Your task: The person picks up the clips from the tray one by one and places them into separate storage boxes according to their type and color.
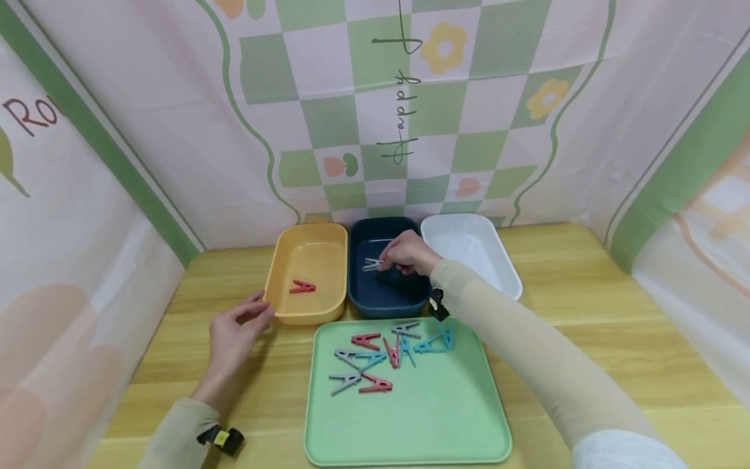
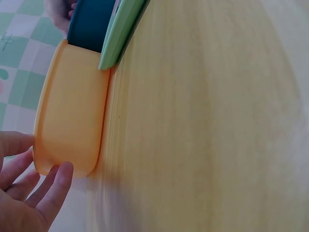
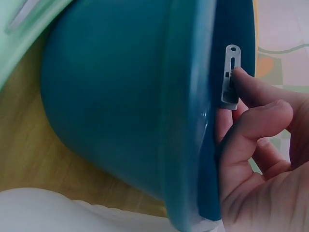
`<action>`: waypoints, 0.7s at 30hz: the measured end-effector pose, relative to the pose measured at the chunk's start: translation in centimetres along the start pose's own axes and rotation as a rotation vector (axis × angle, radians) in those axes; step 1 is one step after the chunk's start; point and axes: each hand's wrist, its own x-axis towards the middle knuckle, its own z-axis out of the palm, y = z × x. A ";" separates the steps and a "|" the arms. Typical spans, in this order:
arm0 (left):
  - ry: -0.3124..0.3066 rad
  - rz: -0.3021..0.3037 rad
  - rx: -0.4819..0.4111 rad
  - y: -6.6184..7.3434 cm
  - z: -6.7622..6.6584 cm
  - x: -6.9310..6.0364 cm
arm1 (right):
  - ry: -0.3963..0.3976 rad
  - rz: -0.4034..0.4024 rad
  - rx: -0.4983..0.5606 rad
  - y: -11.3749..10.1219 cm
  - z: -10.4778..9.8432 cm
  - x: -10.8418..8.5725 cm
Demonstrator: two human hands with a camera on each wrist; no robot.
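Between thumb and fingertips, my right hand (image 1: 408, 253) pinches a grey clothespin (image 1: 372, 264) over the dark blue bin (image 1: 388, 307). In the right wrist view the clothespin (image 3: 231, 77) shows beside the bin's inner wall. My left hand (image 1: 237, 332) touches the near left corner of the yellow bin (image 1: 310, 318), its fingers loosely spread, as the left wrist view also shows. A red clothespin (image 1: 303, 286) lies inside the yellow bin. On the green tray (image 1: 433, 423) are several red, grey and blue clothespins, gathered toward its far side.
A white bin (image 1: 469, 251) stands right of the blue one, partly behind my right forearm. All three bins sit in a row on the wooden table (image 1: 562, 273), beyond the tray. Patterned cloth (image 1: 387, 111) hangs behind and along both sides.
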 end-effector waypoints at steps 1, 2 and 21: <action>0.000 0.000 0.001 0.0 0.0 0.0 | 0.002 -0.002 0.000 0.0 0.1 0.0; 0.000 0.001 0.004 0.0 0.0 0.0 | 0.005 -0.005 0.001 0.1 0.1 0.1; -0.005 -0.018 -0.006 0.1 0.0 -0.1 | -0.047 -0.033 -0.047 0.2 -1.5 -1.2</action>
